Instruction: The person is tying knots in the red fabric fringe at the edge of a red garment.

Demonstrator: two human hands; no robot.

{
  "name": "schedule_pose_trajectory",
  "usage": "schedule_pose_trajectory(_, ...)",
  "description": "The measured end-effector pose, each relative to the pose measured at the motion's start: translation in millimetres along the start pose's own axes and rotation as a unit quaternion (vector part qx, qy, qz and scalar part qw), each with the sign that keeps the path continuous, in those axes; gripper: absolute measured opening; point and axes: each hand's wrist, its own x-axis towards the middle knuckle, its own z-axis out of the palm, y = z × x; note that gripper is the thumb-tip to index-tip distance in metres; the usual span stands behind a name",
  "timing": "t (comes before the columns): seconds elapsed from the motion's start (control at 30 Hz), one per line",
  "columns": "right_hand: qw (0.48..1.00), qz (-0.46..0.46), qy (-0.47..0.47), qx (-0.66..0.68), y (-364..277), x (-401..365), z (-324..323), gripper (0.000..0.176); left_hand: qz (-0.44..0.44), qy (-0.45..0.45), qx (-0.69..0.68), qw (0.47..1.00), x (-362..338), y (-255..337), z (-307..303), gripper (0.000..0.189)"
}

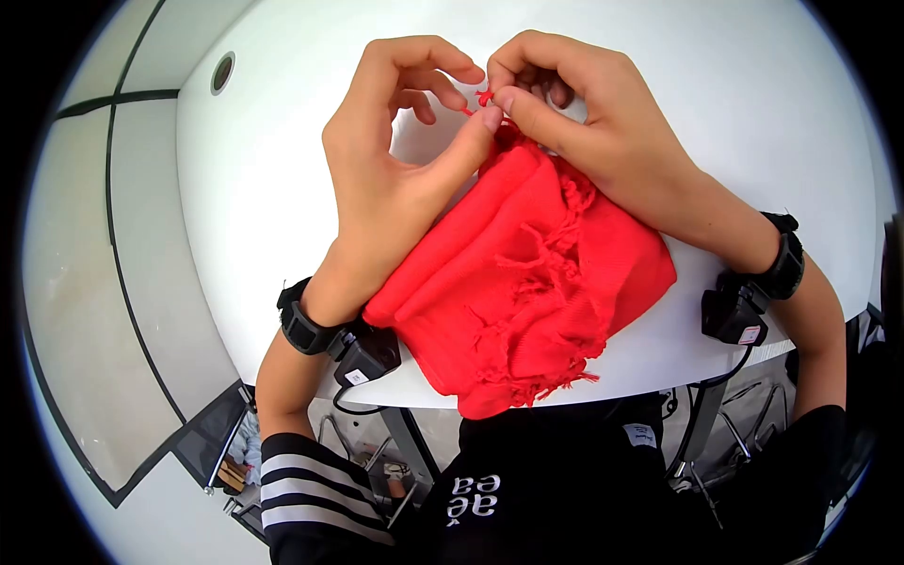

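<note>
Upper centre of the frame, a thin knotted red fringe strand is pinched between thumb and index finger of the right hand. The left hand is held just beside it, thumb and index tips apart; whether the strand is touched by its thumb cannot be told. The folded bright-red woven cloth with twisted tassels is laid at centre, on the white smooth-topped bench, its lower edge hung over the near side. More tassels are bunched across its right half. Black straps with small boxes are worn on both wrists. Upper left, a round dark-centred fitting is set in the bench.
</note>
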Motion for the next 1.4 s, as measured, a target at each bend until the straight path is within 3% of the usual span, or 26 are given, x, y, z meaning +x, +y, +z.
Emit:
schedule_pose_trajectory(0.3,0.999,0.027,-0.024,-0.010,-1.7,-1.9,-1.7,0.011,0.060,0.044,0.047,0.996,2.7,-7.3,1.7,0.022)
schedule_pose_trajectory(0.53,1.000,0.002,0.000,-0.011,-0.3,0.1,-0.1,0.020,0.101,0.035,0.110,0.988,1.9,-5.7,-0.7,0.021)
schedule_pose_trajectory(0.6,1.000,-0.007,0.003,-0.009,0.1,0.4,0.0,0.020,0.019,0.009,0.055,0.998,-0.1,-4.3,-0.9,0.018)
schedule_pose_trajectory(0.63,1.000,-0.007,0.003,-0.010,-0.4,0.1,-0.5,0.020,0.020,0.009,0.055,0.998,-1.2,-4.2,0.3,0.018)
schedule_pose_trajectory(0.7,1.000,0.028,-0.011,0.002,-2.3,-0.7,-1.6,0.012,-0.126,0.003,-0.163,0.979,-3.2,-4.4,3.4,0.015)
schedule_pose_trajectory(0.9,1.000,0.003,-0.016,-0.019,-1.4,-1.9,0.1,0.012,-0.143,-0.019,-0.250,0.958,-3.6,-6.0,2.7,0.013)
schedule_pose_trajectory(1.4,0.999,0.011,-0.022,-0.025,-2.1,-1.7,-2.0,0.013,-0.176,-0.046,-0.291,0.939,-2.5,-3.2,-2.7,0.013)
